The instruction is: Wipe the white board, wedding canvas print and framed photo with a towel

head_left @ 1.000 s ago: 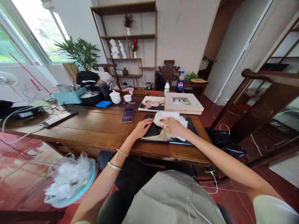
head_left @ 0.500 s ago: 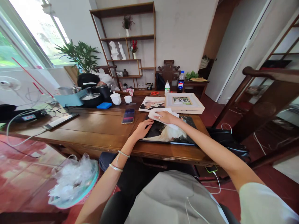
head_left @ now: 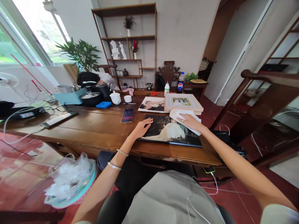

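Note:
A large dark photo panel (head_left: 161, 129), printed with a pale gown, lies flat at the table's front edge. On its left end rests my left hand (head_left: 143, 127), fingers stretched out and holding nothing. My right hand (head_left: 190, 121) presses a white cloth (head_left: 176, 114) onto the panel's upper right part, its fingers over the cloth. Just behind the panel are a smaller photo print (head_left: 153, 105) and a white picture frame (head_left: 198, 107). A phone (head_left: 127, 115) lies to the left of my left hand.
On the wooden table (head_left: 98, 124) stand a white teapot (head_left: 115, 97), a small white cup (head_left: 127, 99), a blue box (head_left: 103, 105), a cola bottle (head_left: 180, 83) and a white bottle (head_left: 166, 89). A basket with plastic bags (head_left: 72, 180) is on the floor at left. A wooden chair (head_left: 261, 102) stands at right.
My right hand has slid the white cloth to the right across the panel, uncovering its middle. My left hand stays on the left end.

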Demonstrator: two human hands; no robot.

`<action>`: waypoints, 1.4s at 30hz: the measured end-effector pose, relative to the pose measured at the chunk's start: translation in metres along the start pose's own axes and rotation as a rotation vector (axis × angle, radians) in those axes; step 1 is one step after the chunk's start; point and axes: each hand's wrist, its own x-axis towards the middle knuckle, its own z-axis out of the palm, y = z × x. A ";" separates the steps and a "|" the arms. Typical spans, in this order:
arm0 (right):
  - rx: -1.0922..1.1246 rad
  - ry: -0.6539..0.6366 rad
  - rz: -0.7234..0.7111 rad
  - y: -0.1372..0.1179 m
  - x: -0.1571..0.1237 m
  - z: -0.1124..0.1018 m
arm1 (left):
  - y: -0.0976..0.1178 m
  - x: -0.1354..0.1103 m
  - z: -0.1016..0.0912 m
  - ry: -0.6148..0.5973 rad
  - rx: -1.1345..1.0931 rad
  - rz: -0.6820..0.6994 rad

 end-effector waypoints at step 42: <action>-0.016 -0.066 -0.483 -0.102 -0.066 0.008 | -0.003 -0.001 0.002 -0.004 0.005 0.026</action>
